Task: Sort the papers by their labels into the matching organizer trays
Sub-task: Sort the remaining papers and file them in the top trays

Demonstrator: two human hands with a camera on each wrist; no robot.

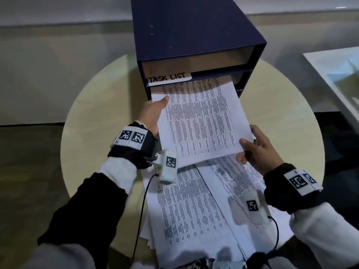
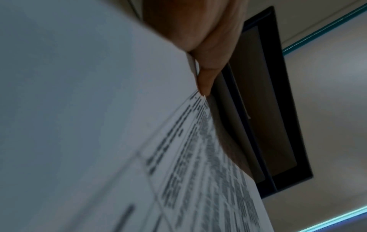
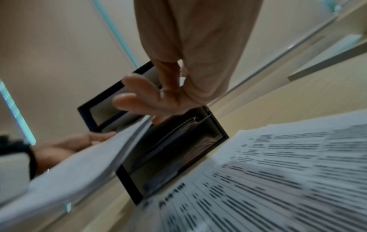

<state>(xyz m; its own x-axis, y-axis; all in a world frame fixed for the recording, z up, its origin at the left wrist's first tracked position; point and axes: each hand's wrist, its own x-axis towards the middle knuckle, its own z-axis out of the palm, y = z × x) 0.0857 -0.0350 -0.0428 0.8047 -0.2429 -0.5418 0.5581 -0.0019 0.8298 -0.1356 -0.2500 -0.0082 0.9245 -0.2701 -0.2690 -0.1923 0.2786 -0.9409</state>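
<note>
Left hand (image 1: 153, 113) gripping paper (image 1: 202, 121), round beige table (image 1: 93, 105), grey wall (image 1: 58, 8)

Soft, even indoor light fell on the pale worktop (image 1: 281, 105) in the head view, whose wide lens bowed the edges; both wrist views were dimmer, with the printed sheet (image 2: 198, 172) smeared by blur.

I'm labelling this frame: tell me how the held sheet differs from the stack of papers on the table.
The held sheet is lifted and slanted, its far end inside the organizer slot under the TASK LIST label; the stack of papers lies flat. The sheet is gripped by left hand and right hand; the stack is untouched. Both carry printed tables.
</note>
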